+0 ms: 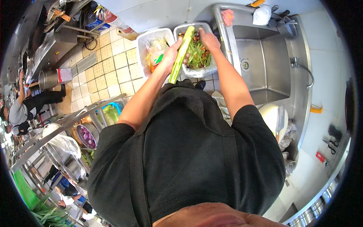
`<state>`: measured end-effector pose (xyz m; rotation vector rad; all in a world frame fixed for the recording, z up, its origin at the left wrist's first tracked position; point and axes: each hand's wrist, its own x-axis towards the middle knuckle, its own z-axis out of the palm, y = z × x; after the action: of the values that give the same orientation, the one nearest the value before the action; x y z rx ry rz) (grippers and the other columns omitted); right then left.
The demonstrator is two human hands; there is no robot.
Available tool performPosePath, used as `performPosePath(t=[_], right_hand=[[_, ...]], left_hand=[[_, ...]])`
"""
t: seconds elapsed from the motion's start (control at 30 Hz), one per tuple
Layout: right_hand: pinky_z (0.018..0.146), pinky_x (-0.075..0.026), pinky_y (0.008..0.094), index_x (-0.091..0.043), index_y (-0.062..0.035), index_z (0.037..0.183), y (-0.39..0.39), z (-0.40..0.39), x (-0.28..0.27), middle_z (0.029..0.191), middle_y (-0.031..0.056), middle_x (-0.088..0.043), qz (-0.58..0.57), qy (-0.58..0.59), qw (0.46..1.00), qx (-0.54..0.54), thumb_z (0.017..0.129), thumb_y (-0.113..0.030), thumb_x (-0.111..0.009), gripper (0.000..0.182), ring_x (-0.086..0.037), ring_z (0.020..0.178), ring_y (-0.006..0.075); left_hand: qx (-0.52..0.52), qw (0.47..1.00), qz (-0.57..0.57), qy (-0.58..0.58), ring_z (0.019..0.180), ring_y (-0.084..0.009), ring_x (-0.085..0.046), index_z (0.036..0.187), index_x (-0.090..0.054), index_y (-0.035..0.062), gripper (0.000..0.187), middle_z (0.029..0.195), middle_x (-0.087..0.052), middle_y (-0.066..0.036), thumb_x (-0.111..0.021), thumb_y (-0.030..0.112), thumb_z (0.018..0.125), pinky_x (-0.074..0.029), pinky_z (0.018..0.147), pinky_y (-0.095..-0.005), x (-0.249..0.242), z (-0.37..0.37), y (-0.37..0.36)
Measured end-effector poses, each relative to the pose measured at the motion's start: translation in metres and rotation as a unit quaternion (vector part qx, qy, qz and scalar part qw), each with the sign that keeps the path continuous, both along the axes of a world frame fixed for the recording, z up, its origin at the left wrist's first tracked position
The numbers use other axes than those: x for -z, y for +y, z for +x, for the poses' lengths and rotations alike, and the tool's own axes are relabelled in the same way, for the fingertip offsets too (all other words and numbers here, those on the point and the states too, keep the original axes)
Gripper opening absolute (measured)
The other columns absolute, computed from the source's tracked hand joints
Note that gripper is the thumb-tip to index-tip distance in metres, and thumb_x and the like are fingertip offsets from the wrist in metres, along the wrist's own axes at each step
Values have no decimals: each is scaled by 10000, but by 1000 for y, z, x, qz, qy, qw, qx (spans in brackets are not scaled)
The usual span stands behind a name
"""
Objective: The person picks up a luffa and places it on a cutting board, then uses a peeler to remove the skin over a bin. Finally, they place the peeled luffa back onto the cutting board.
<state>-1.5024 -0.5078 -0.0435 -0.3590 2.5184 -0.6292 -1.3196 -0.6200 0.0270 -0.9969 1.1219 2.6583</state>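
A long pale-green stalk (183, 53), partly peeled and like celtuce, slants over the rims of two bins. My left hand (172, 55) is closed round the stalk from its left side. Just right of the stalk's upper end is my right hand (209, 41), fingers curled over the right-hand bin; whatever it may hold is hidden. That lined bin (207, 70) contains green peel strips (199, 56) and other vegetable scraps. Beside it, under my left hand, a second white bin (142, 45) holds crumpled plastic and other waste.
To the right is a steel sink (261, 56) with a faucet (302, 68). At left, a metal rack (56, 130) carries a bowl of cut purple onions (86, 136). Another person (19, 109) works at the far left, near a large pot (48, 80).
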Motion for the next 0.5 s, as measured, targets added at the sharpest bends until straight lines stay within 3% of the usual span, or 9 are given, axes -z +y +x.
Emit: performPosePath(t=[0.13, 0.17, 0.27, 0.33, 0.37, 0.5], right_hand=[[942, -428, 468, -684, 59, 1004, 8, 24, -27, 1090, 290, -629, -20, -32, 999, 31, 898, -659, -298, 822, -589, 1089, 424], [869, -457, 484, -713, 6, 932, 10, 30, -16, 977, 274, -658, -41, -30, 999, 7, 899, -678, -298, 800, -628, 985, 425], [767, -467, 493, -699, 17, 806, 21, 90, -65, 759, 274, -645, -86, -9, 993, -78, 890, -673, -379, 765, -646, 816, 425], [723, -474, 506, -706, -75, 782, 27, 123, -85, 756, 227, -654, -75, 29, 990, -114, 899, -673, -351, 706, -648, 787, 400], [700, -482, 491, -692, -54, 735, 31, 134, -96, 720, 231, -643, -96, 51, 985, -130, 912, -612, -406, 652, -646, 745, 399], [677, -480, 496, -682, -28, 713, 39, 146, -103, 688, 229, -633, -104, 90, 979, -149, 922, -550, -439, 613, -639, 698, 404]], left_hand=[[-56, 994, -67, -73, 548, -188, -549, 1003, -588, 52, 411, 696, -586, -78, -437, 434, 991, -477, 490, -340, 30, -17, -16], [-64, 993, -68, -79, 548, -194, -552, 1013, -584, 42, 410, 710, -592, -89, -432, 423, 994, -479, 493, -337, 35, -17, -20], [-83, 990, -71, -85, 547, -211, -560, 1043, -570, 13, 407, 750, -611, -121, -419, 389, 1002, -485, 501, -328, 43, -24, -29], [-101, 990, -49, -82, 523, -213, -527, 1009, -551, 10, 419, 706, -573, -116, -387, 396, 1009, -471, 487, -331, 41, -29, -29], [-111, 990, -24, -81, 515, -213, -515, 993, -545, 11, 418, 696, -563, -114, -379, 395, 1012, -468, 484, -333, 46, -31, -30], [-142, 988, 10, -67, 520, -226, -493, 917, -515, 13, 428, 677, -536, -117, -353, 396, 1019, -455, 471, -342, 63, -36, -32]])
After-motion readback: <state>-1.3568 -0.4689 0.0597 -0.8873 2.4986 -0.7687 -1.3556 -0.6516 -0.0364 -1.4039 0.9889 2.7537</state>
